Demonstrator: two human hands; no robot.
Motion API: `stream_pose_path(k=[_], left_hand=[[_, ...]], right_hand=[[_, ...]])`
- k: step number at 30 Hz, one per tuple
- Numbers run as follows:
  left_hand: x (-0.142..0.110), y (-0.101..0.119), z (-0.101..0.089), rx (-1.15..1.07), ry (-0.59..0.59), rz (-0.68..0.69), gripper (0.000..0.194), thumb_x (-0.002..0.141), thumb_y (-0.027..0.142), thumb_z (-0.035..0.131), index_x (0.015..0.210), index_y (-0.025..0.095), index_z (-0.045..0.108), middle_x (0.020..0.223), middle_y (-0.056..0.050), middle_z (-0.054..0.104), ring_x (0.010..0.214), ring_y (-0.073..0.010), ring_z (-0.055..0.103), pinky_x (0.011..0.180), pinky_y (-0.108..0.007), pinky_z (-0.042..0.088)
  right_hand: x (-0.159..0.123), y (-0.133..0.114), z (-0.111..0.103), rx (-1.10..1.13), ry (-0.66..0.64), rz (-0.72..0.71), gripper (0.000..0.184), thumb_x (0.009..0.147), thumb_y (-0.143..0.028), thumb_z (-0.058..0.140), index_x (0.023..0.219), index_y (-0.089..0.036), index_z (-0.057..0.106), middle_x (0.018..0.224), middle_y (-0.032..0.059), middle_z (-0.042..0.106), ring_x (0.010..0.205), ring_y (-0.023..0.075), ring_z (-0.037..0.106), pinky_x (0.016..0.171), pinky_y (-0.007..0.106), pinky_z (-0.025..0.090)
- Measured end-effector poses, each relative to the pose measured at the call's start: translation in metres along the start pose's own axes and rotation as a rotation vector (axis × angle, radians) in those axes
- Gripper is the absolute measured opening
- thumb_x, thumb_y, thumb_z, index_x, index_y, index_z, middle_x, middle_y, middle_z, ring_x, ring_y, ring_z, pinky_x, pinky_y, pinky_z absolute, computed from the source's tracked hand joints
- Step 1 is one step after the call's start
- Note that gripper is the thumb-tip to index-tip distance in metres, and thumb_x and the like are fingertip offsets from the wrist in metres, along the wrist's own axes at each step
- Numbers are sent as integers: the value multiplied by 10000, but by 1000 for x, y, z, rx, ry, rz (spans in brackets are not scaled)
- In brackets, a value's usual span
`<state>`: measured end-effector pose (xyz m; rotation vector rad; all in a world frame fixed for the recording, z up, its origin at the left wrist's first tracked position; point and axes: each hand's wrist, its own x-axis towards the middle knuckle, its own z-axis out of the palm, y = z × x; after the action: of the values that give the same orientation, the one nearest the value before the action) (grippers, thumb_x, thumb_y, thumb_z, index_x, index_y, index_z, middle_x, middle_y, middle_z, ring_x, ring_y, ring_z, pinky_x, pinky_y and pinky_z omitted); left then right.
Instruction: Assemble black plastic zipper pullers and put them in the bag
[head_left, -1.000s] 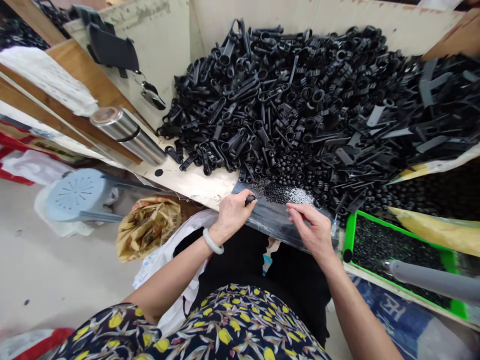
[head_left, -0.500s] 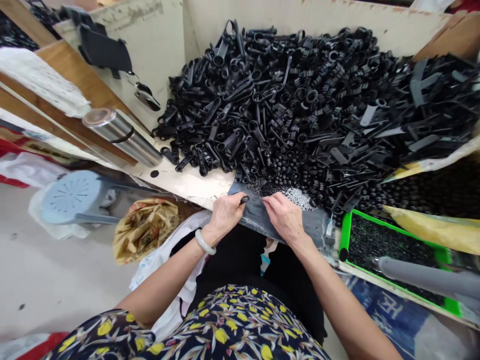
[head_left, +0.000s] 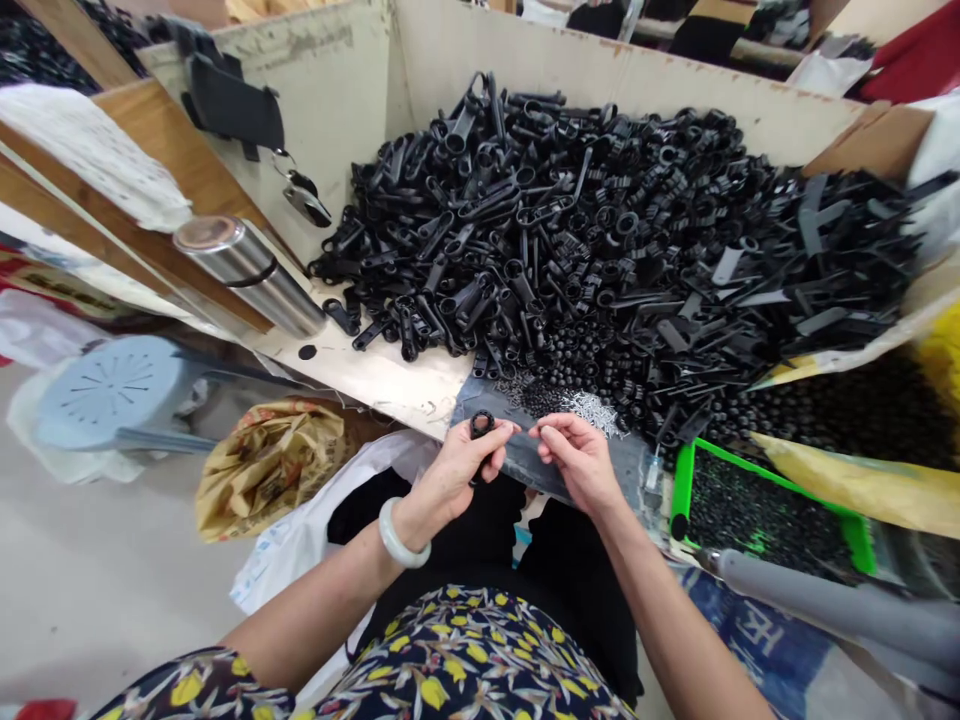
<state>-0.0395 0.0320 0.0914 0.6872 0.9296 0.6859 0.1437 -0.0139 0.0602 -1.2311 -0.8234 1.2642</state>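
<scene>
My left hand point(head_left: 450, 472) is closed around a black plastic part with a ring-shaped end point(head_left: 481, 424), which stands up above the curled fingers. Its thumb and forefinger point toward the other hand. Across a small gap, my right hand point(head_left: 586, 462) is pinched, thumb against fingertips; whatever is between them is too small to make out. Both hands are over the dark mat point(head_left: 538, 470) at the front edge of the bench. Just beyond lie a heap of small silver pins point(head_left: 592, 408) and small dark pieces point(head_left: 525, 392).
A large pile of black plastic parts point(head_left: 480, 230) fills the bench behind. To the left stand a steel flask point(head_left: 251, 275), a blue stool point(head_left: 105, 390) and a brown bag point(head_left: 262, 465). On the right are a green tray point(head_left: 684, 480) of black bits and a grey cylindrical tool point(head_left: 795, 590).
My left hand has turned, so the part's ring end now shows upward. Both hands appear slightly lower in view, and the camera has tilted and shifted a little.
</scene>
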Motion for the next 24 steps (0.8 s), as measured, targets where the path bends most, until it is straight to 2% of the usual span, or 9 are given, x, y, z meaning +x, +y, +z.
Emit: stream_pose_path(k=[3, 6, 13, 18, 24], left_hand=[[-3, -1, 10, -15, -10, -19, 407, 748, 463, 878, 907, 115, 739, 557, 53, 515, 471, -41, 388, 447, -178, 275], [-5, -2, 15, -26, -17, -34, 415, 745, 455, 883, 924, 108, 742, 559, 55, 510, 473, -42, 388, 447, -180, 276], [-11, -7, 17, -47, -13, -47, 376, 763, 430, 881, 918, 122, 730, 575, 58, 509, 488, -42, 393, 458, -179, 287], [-12, -11, 18, -72, -26, -58, 383, 753, 435, 889, 904, 129, 716, 579, 59, 516, 491, -43, 396, 456, -182, 284], [-17, -15, 27, -154, 6, -106, 411, 711, 426, 916, 873, 144, 666, 555, 77, 495, 473, -39, 377, 463, -187, 287]], right_hand=[[-6, 0, 1, 162, 65, 62, 331, 751, -451, 915, 919, -214, 756, 822, 23, 757, 594, 99, 612, 576, 231, 549], [-11, 1, 1, 233, 95, 100, 325, 708, -412, 945, 893, -213, 767, 825, 26, 765, 598, 98, 620, 585, 232, 565], [-16, 7, -1, 247, 86, 86, 323, 711, -389, 948, 934, -224, 782, 871, 30, 785, 614, 100, 637, 607, 236, 585], [-20, 11, -2, 154, 112, 14, 295, 736, -410, 925, 904, -218, 776, 866, 34, 774, 633, 119, 646, 617, 257, 585], [-28, 8, 2, -69, 105, -191, 151, 863, -356, 828, 947, -235, 797, 998, 47, 729, 778, 153, 670, 661, 265, 571]])
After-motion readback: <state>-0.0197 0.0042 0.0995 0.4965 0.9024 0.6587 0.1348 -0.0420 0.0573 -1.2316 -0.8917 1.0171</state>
